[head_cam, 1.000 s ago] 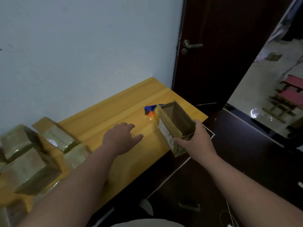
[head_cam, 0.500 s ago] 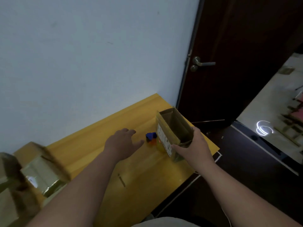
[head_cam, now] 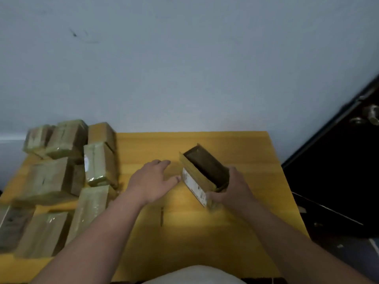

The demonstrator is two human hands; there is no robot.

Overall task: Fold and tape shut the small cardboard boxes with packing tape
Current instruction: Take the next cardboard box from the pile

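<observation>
Though the white label [head_cam: 193,186] on the long side of the open cardboard box [head_cam: 202,174] carries some print, it is too blurred to read; a second pale round sticker [head_cam: 86,162] on one of the taped boxes [head_cam: 98,163] at the left is no clearer. The open box sits tilted on the yellow bench [head_cam: 235,222], right of centre, its dark hollow facing up and away toward the wall [head_cam: 184,68]; the right hand [head_cam: 233,190] grips its near end, thumb across the labelled side and fingers curled round the far side. The left hand [head_cam: 152,182] hovers just beside the box, palm down, fingers loosely spread and nearly straight, holding nothing, thumb tip close to the label; whether it touches the bench I cannot tell. The finished boxes are stacked along the left edge of the bench, wrapped in glossy tape; a dark door [head_cam: 348,160] stands to the right.
</observation>
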